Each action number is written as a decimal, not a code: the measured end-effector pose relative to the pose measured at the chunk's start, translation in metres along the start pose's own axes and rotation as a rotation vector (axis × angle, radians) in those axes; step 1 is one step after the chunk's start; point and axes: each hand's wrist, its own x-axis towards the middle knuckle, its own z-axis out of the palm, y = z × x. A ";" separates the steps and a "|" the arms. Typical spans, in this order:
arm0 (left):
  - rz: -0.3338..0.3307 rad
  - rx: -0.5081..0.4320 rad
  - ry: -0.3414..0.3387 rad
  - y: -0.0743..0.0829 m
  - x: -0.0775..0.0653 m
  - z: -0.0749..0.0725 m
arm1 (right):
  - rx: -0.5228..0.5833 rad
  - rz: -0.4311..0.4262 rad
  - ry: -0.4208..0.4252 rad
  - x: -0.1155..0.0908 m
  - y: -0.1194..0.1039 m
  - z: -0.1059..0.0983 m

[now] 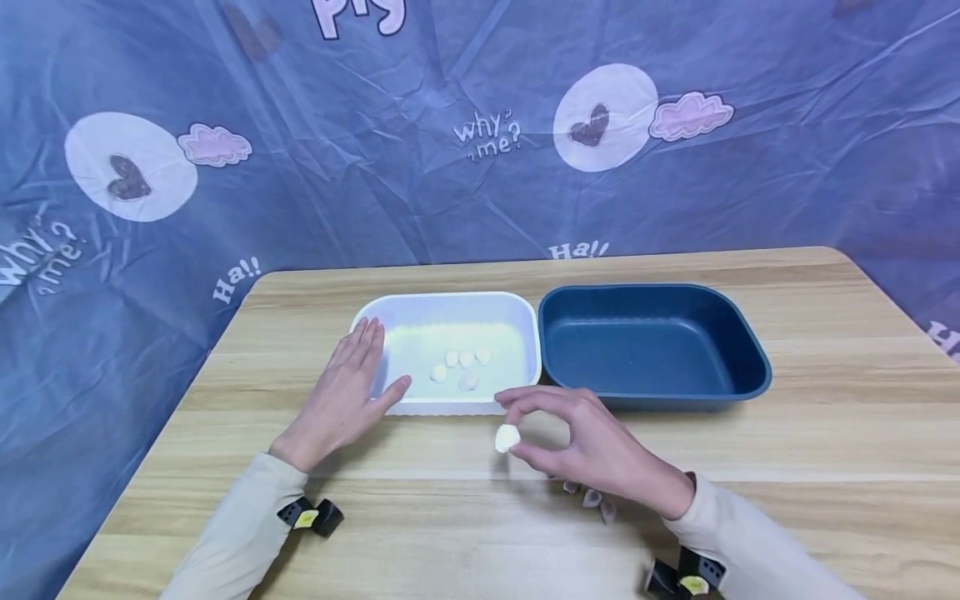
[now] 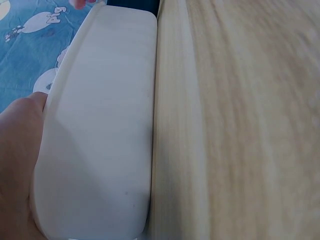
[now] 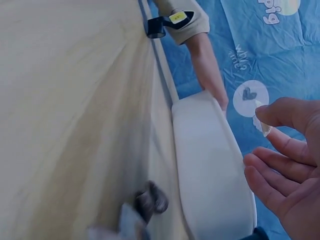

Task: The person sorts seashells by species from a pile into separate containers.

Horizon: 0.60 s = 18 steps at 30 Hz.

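My right hand (image 1: 592, 442) pinches a small white seashell (image 1: 507, 438) between thumb and index finger, just in front of the white tray (image 1: 450, 407). In the right wrist view the shell (image 3: 266, 129) shows edge-on at the fingertips, the other fingers loosely bent. My left hand (image 1: 347, 400) rests over the left end of the white tray, fingers straight and thumb spread over its front rim. Inside that tray lie several pale shells (image 1: 467, 359). More shells (image 1: 592, 498), some darker, lie on the table below my right hand, partly hidden by it.
A dark blue tray (image 1: 652, 398) stands right beside the white one. Both are on a light wooden table (image 1: 435, 533). Behind the table hangs a blue printed cloth (image 1: 420, 200), which also drops along its left side.
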 end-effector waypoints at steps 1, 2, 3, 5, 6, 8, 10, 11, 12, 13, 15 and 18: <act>0.000 0.000 -0.001 0.000 0.000 0.000 | 0.001 -0.002 0.007 0.003 -0.001 0.001; 0.001 -0.001 -0.001 0.000 0.000 0.000 | 0.003 -0.007 0.015 0.005 -0.001 0.002; 0.001 -0.001 -0.001 0.000 0.000 0.000 | 0.005 -0.016 0.023 0.009 -0.001 0.003; 0.000 -0.003 0.000 0.000 0.000 0.000 | 0.009 -0.024 0.038 0.015 -0.001 0.005; -0.001 -0.002 0.001 0.000 0.000 0.000 | 0.010 -0.027 0.044 0.019 -0.001 0.007; 0.000 -0.003 0.004 0.000 -0.001 0.000 | 0.009 -0.024 0.051 0.027 0.000 0.010; 0.000 -0.007 0.004 0.000 -0.002 0.000 | 0.002 -0.008 0.057 0.034 0.000 0.013; 0.001 -0.009 0.004 0.000 -0.002 0.001 | 0.000 0.001 0.060 0.037 0.000 0.015; 0.003 -0.008 0.005 0.000 -0.002 0.001 | -0.005 0.007 0.063 0.040 0.000 0.017; 0.004 -0.009 0.006 0.000 -0.003 0.001 | -0.005 0.014 0.068 0.043 0.000 0.018; 0.004 -0.008 0.006 0.000 -0.003 0.001 | -0.007 0.034 0.078 0.049 0.001 0.020; 0.007 -0.007 0.003 0.000 -0.003 0.001 | -0.019 0.091 0.091 0.056 0.002 0.023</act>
